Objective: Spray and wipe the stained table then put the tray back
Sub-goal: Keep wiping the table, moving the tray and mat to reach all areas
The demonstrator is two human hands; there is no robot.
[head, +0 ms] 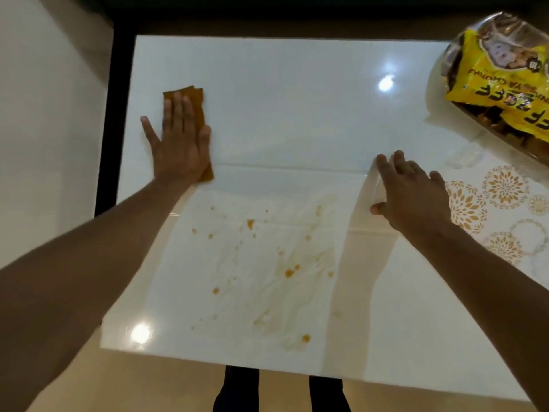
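Fingers (178, 111) of left hand flat, pressing cloth (196, 99) on table (297, 99), right hand (413, 194) fingers spread, holding nothing

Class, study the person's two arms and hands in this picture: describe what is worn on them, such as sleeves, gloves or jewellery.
Both forearms are bare as far as the picture shows: no sleeves appear. The left hand and right hand wear no gloves, and no rings, watch or bracelet show.

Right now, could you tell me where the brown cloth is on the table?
In the head view, the brown cloth lies flat under the left hand near the far-left edge of the white table, beyond the orange stains.
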